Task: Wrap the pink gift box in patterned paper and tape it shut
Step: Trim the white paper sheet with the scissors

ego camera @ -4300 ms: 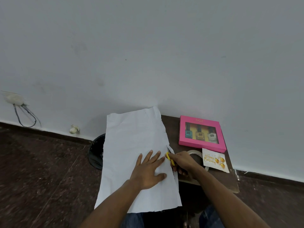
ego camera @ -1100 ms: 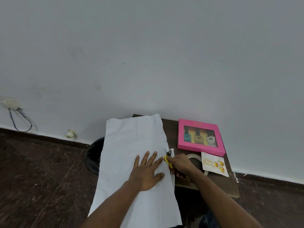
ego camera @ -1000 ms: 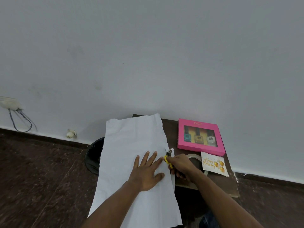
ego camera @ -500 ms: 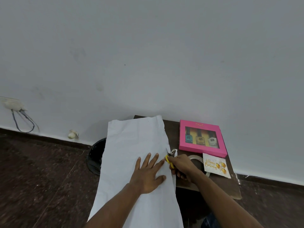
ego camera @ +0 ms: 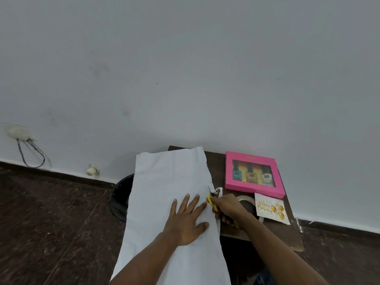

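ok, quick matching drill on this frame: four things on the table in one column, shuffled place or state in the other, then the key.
Things:
1. pink box
2. birthday card
3. scissors
4. sheet of paper

Place or state:
a. held in the right hand
b. pressed flat under the left hand
c. at the far right of the table, by the wall
d. lying just in front of the pink box

Pairs: 1-c, 2-d, 3-a, 4-b

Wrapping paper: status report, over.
Left hand flat on paper. Right hand gripping scissors, cutting its right edge. Pink gift box unwrapped, aside. Nothing obstructing.
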The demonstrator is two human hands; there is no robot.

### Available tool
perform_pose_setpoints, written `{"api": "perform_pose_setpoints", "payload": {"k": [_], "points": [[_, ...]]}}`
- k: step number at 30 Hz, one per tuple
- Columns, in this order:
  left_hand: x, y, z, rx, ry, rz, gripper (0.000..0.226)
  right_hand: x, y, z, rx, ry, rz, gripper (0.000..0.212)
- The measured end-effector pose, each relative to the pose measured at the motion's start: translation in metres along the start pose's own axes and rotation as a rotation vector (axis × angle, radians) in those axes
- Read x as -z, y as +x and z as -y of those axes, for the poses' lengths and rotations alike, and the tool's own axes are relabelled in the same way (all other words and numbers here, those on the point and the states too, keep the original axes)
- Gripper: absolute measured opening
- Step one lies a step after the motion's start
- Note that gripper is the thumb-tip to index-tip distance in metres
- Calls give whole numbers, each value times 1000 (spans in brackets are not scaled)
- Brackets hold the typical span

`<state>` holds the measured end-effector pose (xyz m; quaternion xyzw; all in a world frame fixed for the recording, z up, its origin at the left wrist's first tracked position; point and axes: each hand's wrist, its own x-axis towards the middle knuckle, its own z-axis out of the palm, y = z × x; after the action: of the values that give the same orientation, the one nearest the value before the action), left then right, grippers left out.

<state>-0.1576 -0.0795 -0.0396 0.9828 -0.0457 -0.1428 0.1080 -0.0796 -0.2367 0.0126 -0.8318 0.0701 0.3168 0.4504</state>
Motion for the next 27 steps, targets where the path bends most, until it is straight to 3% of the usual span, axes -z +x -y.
{"api": "perform_pose_setpoints", "payload": {"k": [27], "points": [[4,-6,-2,-13,-14,13,67,-2,8,1,-12,17,-20,44]]}}
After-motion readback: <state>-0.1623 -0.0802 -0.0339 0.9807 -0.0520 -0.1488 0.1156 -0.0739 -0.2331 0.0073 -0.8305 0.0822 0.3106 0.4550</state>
